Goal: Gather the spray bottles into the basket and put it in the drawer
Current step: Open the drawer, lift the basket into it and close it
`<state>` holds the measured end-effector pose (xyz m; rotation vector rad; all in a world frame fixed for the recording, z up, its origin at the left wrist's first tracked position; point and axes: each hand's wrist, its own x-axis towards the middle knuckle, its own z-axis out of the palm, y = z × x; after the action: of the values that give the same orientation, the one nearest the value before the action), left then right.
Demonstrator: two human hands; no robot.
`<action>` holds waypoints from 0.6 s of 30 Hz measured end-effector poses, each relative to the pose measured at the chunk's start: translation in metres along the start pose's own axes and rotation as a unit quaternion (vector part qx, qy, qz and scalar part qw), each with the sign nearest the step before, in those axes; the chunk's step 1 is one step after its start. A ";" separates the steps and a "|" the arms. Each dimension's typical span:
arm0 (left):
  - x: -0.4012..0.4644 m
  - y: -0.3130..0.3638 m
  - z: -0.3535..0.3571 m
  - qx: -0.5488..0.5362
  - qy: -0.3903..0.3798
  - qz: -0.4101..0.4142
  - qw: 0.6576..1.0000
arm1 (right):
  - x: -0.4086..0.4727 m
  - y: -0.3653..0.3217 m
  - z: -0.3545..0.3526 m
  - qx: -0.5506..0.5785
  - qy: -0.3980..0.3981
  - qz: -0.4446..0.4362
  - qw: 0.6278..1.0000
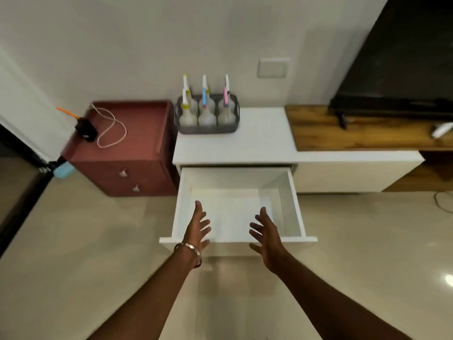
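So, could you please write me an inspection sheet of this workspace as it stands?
Surface: white cabinet top, bare to the right of the basket.
Job's things: grey basket holds six spray bottles, upright, on the cabinet top; white drawer below is pulled open, nothing seen inside.
Clutter: black device on the red nightstand; white object on the wooden shelf.
Grippers: left hand and right hand open over the drawer front, holding nothing.
Cables: white cord looped on the nightstand.
Surroundings: tiled floor, plain wall.
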<state>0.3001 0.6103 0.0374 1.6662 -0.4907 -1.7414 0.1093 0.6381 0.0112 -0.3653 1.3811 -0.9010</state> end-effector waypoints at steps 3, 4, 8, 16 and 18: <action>-0.032 0.045 0.005 0.057 -0.009 0.010 0.998 | -0.031 -0.060 0.013 -0.115 -0.008 -0.055 0.992; -0.042 0.059 0.006 0.085 -0.010 0.013 0.996 | -0.041 -0.078 0.018 -0.165 -0.004 -0.081 0.983; -0.072 0.114 0.011 0.237 0.009 0.061 0.969 | -0.078 -0.138 0.034 -0.376 0.021 -0.169 0.911; -0.147 0.228 0.013 0.317 0.000 0.170 0.933 | -0.155 -0.238 0.071 -0.518 0.033 -0.205 0.830; -0.162 0.249 0.012 0.308 0.009 0.175 0.935 | -0.166 -0.252 0.080 -0.518 0.030 -0.208 0.829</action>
<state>0.3337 0.5441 0.3255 1.8487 -1.3451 -1.3768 0.1122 0.5783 0.3178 -1.5255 1.8000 -0.4048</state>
